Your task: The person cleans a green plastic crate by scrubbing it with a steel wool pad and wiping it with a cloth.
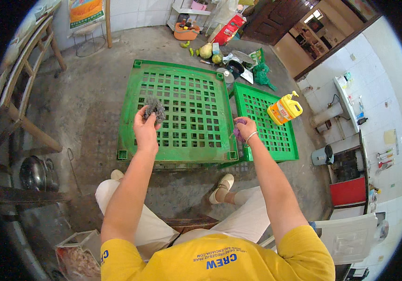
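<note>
Head view: the larger green surface (127, 117) is standing before the person, its rim and square corner sockets framing a grid of holes that is stretching ahead of and between the hands. The smaller green surface (294, 149) is sitting just beside its right edge. Grey floor (93, 84) is running along the left side as far as a wooden frame (41, 129), while vegetables (206, 50) and an orange basket (187, 32) are lying beyond the far edge.

A yellow pump bottle (285, 110) is standing on the smaller surface, wearing a label in orange and red. A red bag (229, 29) is showing pale lettering, and the yellow shirt (215, 269) is bearing blue print.

Both forearms are reaching forward from the lower edge, well apart. The left hand (145, 129) is closing its fingers round a grey scouring ball (155, 108) over the left part of the larger surface; whether the ball is touching the grid, I cannot tell. The right hand (247, 129), a bracelet (252, 136) circling its wrist, is gripping a crumpled purple cloth (239, 134) near the larger surface's right edge
</note>
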`<state>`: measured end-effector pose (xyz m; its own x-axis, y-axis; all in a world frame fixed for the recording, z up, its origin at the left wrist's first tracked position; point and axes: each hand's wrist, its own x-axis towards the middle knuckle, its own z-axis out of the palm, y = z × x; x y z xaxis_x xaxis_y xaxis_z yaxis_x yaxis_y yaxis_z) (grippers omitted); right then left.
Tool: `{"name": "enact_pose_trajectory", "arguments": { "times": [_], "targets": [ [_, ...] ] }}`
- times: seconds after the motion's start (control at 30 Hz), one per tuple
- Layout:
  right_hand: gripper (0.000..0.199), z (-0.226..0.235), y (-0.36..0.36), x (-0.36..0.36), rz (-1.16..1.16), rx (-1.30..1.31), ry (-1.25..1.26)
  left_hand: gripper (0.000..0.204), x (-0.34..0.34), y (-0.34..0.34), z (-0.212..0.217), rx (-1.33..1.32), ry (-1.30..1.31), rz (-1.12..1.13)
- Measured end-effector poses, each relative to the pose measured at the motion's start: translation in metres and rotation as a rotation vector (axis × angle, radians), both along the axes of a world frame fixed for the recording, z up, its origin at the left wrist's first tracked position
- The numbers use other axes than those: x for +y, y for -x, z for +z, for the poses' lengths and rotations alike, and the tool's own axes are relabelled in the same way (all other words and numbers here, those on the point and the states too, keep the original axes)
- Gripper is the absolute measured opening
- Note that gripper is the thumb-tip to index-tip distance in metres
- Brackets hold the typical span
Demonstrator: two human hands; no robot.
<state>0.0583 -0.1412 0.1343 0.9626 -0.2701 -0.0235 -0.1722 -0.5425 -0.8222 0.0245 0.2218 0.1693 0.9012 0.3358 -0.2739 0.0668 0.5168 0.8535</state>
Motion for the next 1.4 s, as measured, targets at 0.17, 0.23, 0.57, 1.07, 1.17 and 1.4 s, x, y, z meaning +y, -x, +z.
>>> {"name": "enact_pose_trajectory", "arguments": {
  "times": [0.17, 0.23, 0.57, 1.07, 1.17, 1.4],
  "targets": [
    [0.020, -0.018, -0.020, -0.021, -0.033, 0.015, 0.255, 0.032, -0.007, 0.024, -0.006, 0.001, 0.058, -0.027],
    [0.024, -0.029, -0.026, -0.022, -0.034, -0.015, 0.282, 0.032, -0.004, 0.030, -0.011, -0.004, 0.063, -0.041],
    [0.042, 0.001, -0.043, -0.017, -0.045, -0.036, 0.294, 0.033, -0.006, -0.010, -0.012, 0.037, 0.000, -0.113],
    [0.046, -0.019, 0.052, 0.095, 0.324, 0.150, 0.429, 0.034, 0.015, -0.004, -0.005, -0.015, -0.035, -0.044],
    [0.046, -0.003, 0.057, 0.133, 0.379, 0.189, 0.361, 0.034, 0.028, -0.001, -0.002, 0.010, -0.046, -0.007],
    [0.051, 0.002, 0.043, 0.176, 0.533, 0.121, 0.496, 0.032, 0.052, 0.010, 0.002, -0.069, 0.016, 0.059]
  ]
}}
